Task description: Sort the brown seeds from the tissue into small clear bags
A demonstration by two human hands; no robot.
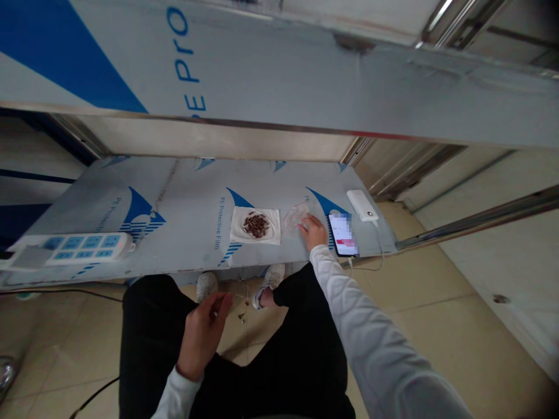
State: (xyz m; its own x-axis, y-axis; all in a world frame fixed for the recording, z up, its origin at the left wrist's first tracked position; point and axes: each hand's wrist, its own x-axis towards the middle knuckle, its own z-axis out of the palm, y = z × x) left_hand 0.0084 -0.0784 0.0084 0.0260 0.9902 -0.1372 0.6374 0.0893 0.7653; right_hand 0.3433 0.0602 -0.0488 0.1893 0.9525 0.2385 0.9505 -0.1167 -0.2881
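My right hand [315, 231] reaches over the low bench, its fingers pinched at the edge of a crumpled clear plastic bag [293, 217]. Left of the bag, a pile of small brown metallic pieces [255, 224] lies on a folded white cloth [273, 233]. Above my lap, my left hand [203, 333] is raised with its fingers curled and thumb and fingertips close together. Whatever may be between those fingertips is too small to make out.
A phone [343, 235] and a white power bank [362, 205] with cables lie right of my right hand. A white power strip [94, 247] sits at the bench's left. An upper film-covered shelf [279, 87] overhangs the back. Small pieces [241, 318] lie on the floor.
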